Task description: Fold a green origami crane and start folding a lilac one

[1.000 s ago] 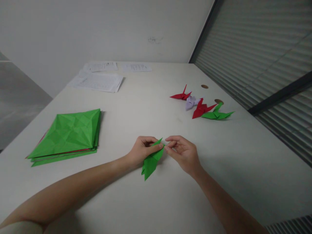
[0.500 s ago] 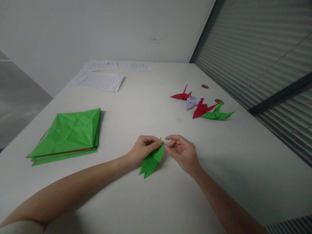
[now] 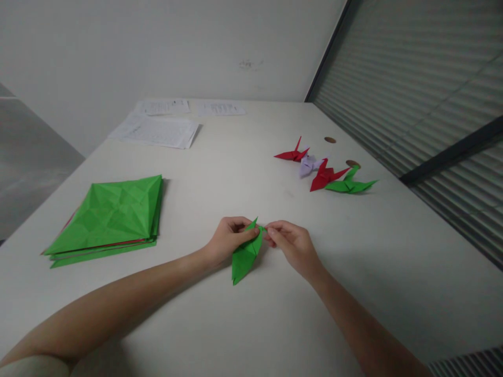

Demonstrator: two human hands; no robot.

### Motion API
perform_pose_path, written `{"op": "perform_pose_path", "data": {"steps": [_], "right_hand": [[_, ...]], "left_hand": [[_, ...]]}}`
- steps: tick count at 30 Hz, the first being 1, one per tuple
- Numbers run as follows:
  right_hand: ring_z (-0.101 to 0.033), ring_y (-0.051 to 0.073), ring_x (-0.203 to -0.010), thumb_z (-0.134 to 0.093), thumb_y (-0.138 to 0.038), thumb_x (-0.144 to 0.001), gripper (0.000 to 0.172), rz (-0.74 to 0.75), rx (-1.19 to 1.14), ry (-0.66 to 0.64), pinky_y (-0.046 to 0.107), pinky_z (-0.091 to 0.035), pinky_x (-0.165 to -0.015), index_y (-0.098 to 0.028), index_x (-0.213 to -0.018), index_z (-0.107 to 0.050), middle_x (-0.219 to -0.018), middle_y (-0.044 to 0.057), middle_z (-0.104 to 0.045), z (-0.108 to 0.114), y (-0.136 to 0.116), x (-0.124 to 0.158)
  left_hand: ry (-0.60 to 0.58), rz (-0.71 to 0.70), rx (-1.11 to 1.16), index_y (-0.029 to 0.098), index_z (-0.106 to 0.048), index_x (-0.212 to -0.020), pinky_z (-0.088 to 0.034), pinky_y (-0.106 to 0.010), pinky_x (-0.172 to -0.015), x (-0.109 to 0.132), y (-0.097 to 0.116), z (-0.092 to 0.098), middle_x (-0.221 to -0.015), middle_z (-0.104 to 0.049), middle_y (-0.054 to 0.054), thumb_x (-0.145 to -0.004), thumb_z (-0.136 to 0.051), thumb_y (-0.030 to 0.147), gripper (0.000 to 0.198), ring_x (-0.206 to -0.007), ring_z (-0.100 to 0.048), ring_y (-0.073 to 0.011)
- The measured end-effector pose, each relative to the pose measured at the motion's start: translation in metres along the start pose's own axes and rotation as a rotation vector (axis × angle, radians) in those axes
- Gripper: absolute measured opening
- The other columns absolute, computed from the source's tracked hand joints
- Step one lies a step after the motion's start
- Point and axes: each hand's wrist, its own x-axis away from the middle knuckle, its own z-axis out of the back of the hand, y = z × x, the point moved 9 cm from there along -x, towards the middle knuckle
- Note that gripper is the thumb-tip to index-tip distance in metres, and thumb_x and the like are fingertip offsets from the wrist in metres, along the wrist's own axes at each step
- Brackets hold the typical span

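Observation:
A partly folded green origami crane (image 3: pixel 247 256) hangs just over the table in front of me, its wide wing pointing down toward me. My left hand (image 3: pixel 234 235) is closed on its upper left part, with the thumb lying across the front. A thin green tip sticks up between the two hands. From the right, my right hand (image 3: pixel 291 241) pinches a narrow point of the same paper between thumb and fingertips. Its other fingers are curled under and partly hidden.
On the left lies a stack of creased green paper sheets (image 3: pixel 118 212), with red edges showing. Finished cranes stand at the right: a red one (image 3: pixel 293 155), a lilac one (image 3: pixel 308 166), another red one (image 3: pixel 326 176) and a green one (image 3: pixel 349 184). Printed papers (image 3: pixel 161 132) lie far back.
My right fingers have closed from a loose, parted pose onto the paper's narrow point. The green tip between the hands shows more, and the lower wing has swung slightly right and looks narrower.

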Motion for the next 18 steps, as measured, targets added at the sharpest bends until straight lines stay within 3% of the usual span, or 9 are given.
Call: {"op": "perform_pose_path", "data": {"steps": [11, 18], "right_hand": [[-0.050, 0.011, -0.053, -0.066, -0.035, -0.077, 0.022, 0.102, 0.104, 0.004, 0.024, -0.043, -0.051, -0.018, -0.066, -0.060, -0.056, -0.002, -0.056, -0.003, -0.014, 0.003], [-0.053, 0.013, -0.058, -0.069, -0.034, -0.076, 0.019, 0.115, 0.112, -0.013, 0.024, -0.043, -0.053, -0.019, -0.069, -0.060, -0.061, -0.001, -0.058, -0.005, -0.014, 0.002]], "left_hand": [[-0.048, -0.062, -0.204, 0.011, -0.068, -0.070, -0.040, -0.020, -0.049, 0.002, 0.001, -0.004, -0.061, -0.062, -0.001, -0.064, -0.081, 0.047, 0.040, -0.052, -0.053, -0.0094], [-0.075, -0.050, -0.157, 0.011, -0.067, -0.069, -0.040, -0.019, -0.049, 0.001, -0.003, -0.005, -0.061, -0.062, -0.001, -0.063, -0.083, 0.043, 0.037, -0.052, -0.052, -0.0083]]}}
